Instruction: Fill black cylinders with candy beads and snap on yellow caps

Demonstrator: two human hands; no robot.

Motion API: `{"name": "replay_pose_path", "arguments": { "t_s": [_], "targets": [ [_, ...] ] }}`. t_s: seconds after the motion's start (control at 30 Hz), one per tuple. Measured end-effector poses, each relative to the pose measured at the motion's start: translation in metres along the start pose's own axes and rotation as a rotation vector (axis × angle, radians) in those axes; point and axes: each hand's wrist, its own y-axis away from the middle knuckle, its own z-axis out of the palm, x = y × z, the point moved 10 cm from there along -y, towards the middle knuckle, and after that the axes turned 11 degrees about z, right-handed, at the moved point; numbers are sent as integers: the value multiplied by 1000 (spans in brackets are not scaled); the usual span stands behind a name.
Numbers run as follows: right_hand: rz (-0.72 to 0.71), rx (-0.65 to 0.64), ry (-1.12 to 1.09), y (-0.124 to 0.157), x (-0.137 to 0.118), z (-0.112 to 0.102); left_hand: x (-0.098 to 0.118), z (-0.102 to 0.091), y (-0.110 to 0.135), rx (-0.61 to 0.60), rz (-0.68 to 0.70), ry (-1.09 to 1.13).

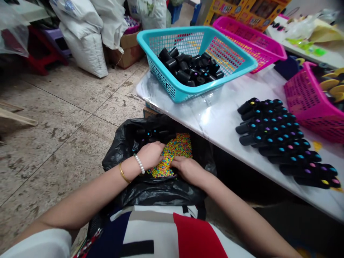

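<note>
In front of my body, a black plastic bag (115,152) lines an open container with many small coloured beads (181,145) in it. My left hand (152,156), with a pearl bracelet and a gold bangle at the wrist, is curled down at the left side of the beads. My right hand (188,170) reaches into them from the right, fingers bent together and the tips among the beads. What either hand pinches is hidden or too small to tell. Several black cylindrical pieces (149,134), some showing blue dots, lie in the bag beyond my left hand.
On the white table (215,114) stands a turquoise basket (174,87) of black cylinders. Rows of black cylinders with coloured dots (279,138) lie at right, near a pink basket (309,96) with yellow-and-black pieces. Another pink basket (268,50) is behind. White sacks (86,50) stand on the floor.
</note>
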Motion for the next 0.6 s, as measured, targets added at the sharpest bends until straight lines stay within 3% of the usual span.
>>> {"name": "replay_pose_path", "arguments": {
  "t_s": [0.13, 0.27, 0.33, 0.5, 0.6],
  "targets": [
    [128, 132, -404, 13, 39, -30, 4, 4, 0, -48, 38, -29],
    [257, 295, -474, 31, 67, -49, 14, 11, -2, -92, 90, -58],
    [266, 326, -520, 38, 68, -52, 19, 14, -4, -106, 113, -73],
    [170, 236, -886, 43, 55, -50, 26, 22, -5, -145, 155, -113],
    [153, 275, -767, 39, 55, -52, 21, 29, -4, -179, 131, -150]
  ]
}}
